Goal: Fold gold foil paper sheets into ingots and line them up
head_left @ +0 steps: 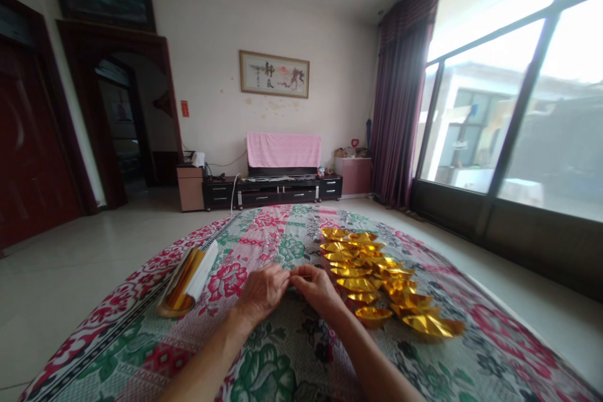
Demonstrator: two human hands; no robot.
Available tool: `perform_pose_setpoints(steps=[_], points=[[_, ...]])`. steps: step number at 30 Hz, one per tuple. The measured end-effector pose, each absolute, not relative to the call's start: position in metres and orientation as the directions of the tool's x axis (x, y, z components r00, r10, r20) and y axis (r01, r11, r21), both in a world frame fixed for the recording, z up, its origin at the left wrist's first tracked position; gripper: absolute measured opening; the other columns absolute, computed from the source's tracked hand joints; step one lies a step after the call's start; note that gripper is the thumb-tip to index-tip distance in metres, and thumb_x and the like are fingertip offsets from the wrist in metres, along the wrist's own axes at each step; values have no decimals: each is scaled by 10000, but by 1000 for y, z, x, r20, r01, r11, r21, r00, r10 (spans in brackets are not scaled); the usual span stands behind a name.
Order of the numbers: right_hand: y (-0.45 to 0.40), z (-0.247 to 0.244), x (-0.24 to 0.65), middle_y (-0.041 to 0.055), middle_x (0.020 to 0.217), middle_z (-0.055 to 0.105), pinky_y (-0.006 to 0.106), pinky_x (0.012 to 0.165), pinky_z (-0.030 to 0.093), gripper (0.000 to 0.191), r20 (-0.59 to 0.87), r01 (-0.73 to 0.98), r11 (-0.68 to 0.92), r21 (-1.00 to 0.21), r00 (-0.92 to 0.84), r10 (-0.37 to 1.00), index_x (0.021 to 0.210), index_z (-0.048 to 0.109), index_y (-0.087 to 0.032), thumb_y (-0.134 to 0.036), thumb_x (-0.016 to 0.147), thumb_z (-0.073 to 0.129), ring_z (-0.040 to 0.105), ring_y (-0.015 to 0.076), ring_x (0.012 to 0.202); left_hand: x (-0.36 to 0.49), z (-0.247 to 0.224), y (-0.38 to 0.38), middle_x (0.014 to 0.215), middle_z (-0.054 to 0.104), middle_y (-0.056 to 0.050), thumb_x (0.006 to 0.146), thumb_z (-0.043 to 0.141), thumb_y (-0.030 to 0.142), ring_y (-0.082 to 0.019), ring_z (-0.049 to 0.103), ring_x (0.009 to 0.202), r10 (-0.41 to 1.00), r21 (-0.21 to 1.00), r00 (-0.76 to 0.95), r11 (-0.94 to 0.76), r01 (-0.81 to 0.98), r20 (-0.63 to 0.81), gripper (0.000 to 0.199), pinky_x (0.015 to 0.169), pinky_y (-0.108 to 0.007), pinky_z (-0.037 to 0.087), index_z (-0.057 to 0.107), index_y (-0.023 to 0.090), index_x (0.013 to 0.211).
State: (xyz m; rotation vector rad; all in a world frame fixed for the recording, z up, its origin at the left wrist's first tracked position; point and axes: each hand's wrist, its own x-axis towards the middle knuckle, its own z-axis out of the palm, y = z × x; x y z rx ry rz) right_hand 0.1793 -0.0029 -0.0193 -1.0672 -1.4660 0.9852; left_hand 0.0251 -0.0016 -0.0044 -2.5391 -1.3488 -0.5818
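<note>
Over the middle of the cloth-covered table, my left hand (266, 289) and my right hand (315, 289) meet at the fingertips. Both are closed in a pinch on a small piece of gold foil paper (307, 276), mostly hidden by the fingers. To the right of my right hand stand several folded gold paper ingots (354, 286), boat-shaped and shiny, set in rows. Left of my left hand lies a stack of gold foil sheets (186, 279) with a white wrapping (206, 269) along its side.
A flowered cloth (268, 364) in pink, green and white covers the round table. Beyond it, a low black cabinet (282, 193) stands against the wall, bearing a television under a pink cloth (283, 149). Large windows (480, 119) and a purple curtain (400, 100) are on the right.
</note>
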Motion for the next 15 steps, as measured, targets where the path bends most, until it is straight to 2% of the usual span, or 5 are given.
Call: perform_pose_setpoints(steps=[6,12,15], points=[[-1,-20,180,-21,613,590,189,478,364,219,189,61,197,-979,-118,975,781,663,-135,-268,621,595,435,62,478,22,-7,2,761,589,-14,910,352,338,-132,537,723,739,-1,505,-564,826,446,300,584,-223,330,614,221,822],[-2,-17,180,-6,641,628,198,535,434,185,29,-12,28,-1000,-55,998,715,640,-148,-207,568,544,552,109,586,26,-2,-3,745,567,-28,924,299,368,-140,525,731,686,-63,555,-601,796,469,376,607,-223,346,621,210,813],[-4,-14,180,5,658,645,211,575,460,191,-18,-101,-23,-995,-52,998,704,634,-146,-197,550,532,581,124,630,28,0,-5,749,568,-31,920,304,376,-144,534,739,681,-37,557,-617,786,475,374,618,-227,361,626,211,823]])
